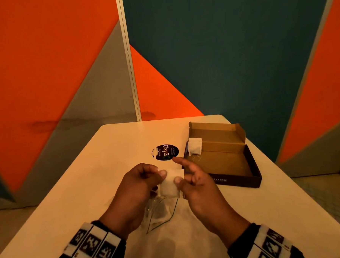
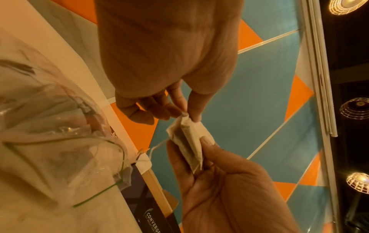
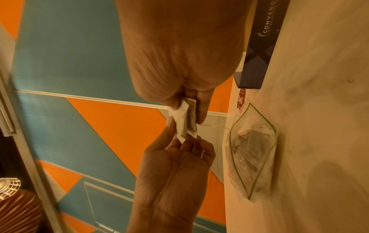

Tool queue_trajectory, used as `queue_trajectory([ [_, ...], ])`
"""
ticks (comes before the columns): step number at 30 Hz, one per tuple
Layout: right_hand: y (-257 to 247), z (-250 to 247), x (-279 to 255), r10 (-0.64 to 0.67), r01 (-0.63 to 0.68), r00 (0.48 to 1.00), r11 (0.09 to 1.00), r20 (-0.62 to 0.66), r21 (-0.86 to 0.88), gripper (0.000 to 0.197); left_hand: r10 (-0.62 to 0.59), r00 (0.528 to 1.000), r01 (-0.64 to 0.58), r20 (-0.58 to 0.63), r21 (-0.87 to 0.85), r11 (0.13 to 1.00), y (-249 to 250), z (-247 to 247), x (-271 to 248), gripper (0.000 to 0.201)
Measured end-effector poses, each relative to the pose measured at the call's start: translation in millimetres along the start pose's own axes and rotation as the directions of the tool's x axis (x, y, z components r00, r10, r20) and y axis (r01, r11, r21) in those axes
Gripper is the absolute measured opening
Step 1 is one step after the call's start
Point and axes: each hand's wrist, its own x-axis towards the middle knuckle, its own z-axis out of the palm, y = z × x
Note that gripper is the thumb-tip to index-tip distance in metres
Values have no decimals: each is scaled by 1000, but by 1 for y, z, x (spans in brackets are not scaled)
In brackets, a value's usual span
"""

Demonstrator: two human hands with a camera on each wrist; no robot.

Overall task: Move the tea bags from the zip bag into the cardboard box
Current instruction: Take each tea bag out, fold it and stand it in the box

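- Your left hand and right hand meet above the middle of the counter, both pinching one white tea bag held clear of the surface.
- Your left thumb and fingertips pinch one end of it; your right thumb and fingers pinch the opposite end, with your right index finger stretched forward.
- From the left wrist view a thin string trails off the tea bag toward the box side.
- The zip bag lies flat on the counter just below your hands, its green-edged mouth gaping, with more tea bags bunched inside.
- The cardboard box sits open to your right, lid flap standing at the far side; one tea bag leans at its left wall.
- A round dark sticker lies on the counter just left of the box.
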Motion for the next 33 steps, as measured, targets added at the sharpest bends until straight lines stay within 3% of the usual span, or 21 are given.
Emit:
queue_trajectory([
  [5, 1, -1, 0, 19, -20, 1000, 999, -17, -25, 43, -13, 999, 12, 31, 42, 999, 0, -2, -1, 7],
  [12, -4, -9, 4, 55, -64, 995, 992, -83, -111, 8, 18, 1000, -19, 12, 63, 998, 0, -7, 4, 3],
  [17, -14, -20, 11, 97, -125, 986, 967, -132, -222, 7, 89, 991, -108, 95, 217, 970, 8, -14, 6, 7],
  [19, -23, -30, 19, 98, -135, 983, 962, -158, -239, 5, 118, 982, -170, 146, 427, 888, 11, -25, 12, 13],
  [22, -36, -52, 39, 117, -170, 971, 951, -209, -257, 8, 39, 970, -215, 239, 777, 591, 11, -45, 22, 31],
  [24, -40, -67, 59, 125, -198, 962, 933, -244, -300, 12, -74, 948, -253, 311, 872, 419, 5, -55, 27, 51],
  [26, -39, -82, 83, 117, -211, 956, 911, -268, -354, 18, -188, 909, -306, 371, 903, 302, -3, -62, 31, 69],
  [29, -26, -100, 115, 133, -249, 952, 862, -276, -442, 22, -279, 849, -392, 448, 889, 235, -6, -60, 30, 79],
  [31, -17, -108, 133, 150, -272, 952, 815, -267, -512, 21, -270, 831, -436, 486, 872, 225, -2, -55, 26, 72],
  [33, -9, -112, 150, 161, -297, 947, 771, -278, -564, 23, -249, 828, -439, 502, 858, 268, -3, -53, 25, 62],
])
